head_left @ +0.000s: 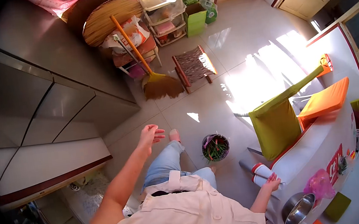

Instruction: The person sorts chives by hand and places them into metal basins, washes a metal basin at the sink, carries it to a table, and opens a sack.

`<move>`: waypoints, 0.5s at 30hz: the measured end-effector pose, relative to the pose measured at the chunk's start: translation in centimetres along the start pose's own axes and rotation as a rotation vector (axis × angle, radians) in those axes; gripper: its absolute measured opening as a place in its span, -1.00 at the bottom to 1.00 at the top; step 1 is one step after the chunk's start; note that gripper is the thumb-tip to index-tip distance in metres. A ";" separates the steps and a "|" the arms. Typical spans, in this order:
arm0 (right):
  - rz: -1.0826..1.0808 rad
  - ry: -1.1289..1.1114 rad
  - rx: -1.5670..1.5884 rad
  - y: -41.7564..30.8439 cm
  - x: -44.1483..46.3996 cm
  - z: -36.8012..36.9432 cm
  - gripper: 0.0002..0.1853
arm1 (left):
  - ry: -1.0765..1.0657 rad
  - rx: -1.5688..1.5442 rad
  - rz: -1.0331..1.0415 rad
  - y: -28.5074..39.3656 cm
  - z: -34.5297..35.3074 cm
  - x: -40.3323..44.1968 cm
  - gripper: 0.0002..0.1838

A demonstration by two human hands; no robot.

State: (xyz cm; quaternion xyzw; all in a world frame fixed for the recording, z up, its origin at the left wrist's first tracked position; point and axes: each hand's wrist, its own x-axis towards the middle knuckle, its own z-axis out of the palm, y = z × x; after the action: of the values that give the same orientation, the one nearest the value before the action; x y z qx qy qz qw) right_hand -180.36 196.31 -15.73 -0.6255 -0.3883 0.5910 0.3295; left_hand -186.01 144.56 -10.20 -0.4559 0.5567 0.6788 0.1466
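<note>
My left hand (149, 136) is held out over the floor in front of my body, its fingers apart with nothing in them. Near the corner of the white-covered table (293, 163), my right hand (270, 183) has its fingers curled; a thin greyish edge shows at it, too small to identify. Just beyond that hand are a white cylinder with red bands (262, 171) and the table's edge. A dark bin (215, 147) with green stalks in it stands on the floor between my hands, ahead of my feet.
A green-covered chair (277, 128) and an orange-covered chair (326, 98) stand by the table. On it are a metal bowl (298, 208) and a pink bag (319, 185). Ahead are a broom (158, 85), a low woven stool (194, 65) and a drawer unit (166, 14). Grey cabinets (59, 96) line the left.
</note>
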 end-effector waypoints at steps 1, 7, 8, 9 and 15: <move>0.059 -0.125 -0.050 1.6 -2.1 2.6 -0.62 | 0.041 -0.005 0.062 1.2 -1.9 0.9 -0.78; -0.008 -0.710 -0.444 5.9 -17.6 14.8 -0.70 | 0.250 -0.159 0.044 4.1 -10.9 5.4 -0.84; -0.019 -0.792 -0.492 6.2 -18.9 16.4 -0.70 | 0.271 -0.174 0.035 4.0 -11.4 5.8 -0.84; -0.011 -0.828 -0.524 6.6 -19.8 18.1 -0.70 | 0.266 -0.212 0.014 3.9 -11.6 6.2 -0.84; 0.027 -1.001 -0.696 10.7 -24.2 28.1 -0.66 | 0.243 -0.342 -0.063 4.8 -11.7 8.7 -0.81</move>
State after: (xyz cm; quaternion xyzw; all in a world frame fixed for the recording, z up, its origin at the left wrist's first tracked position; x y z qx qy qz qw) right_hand -207.25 168.63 -15.70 -0.3475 -0.6585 0.6558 -0.1244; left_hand -188.83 129.83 -13.62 -0.5699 0.4325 0.6984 0.0200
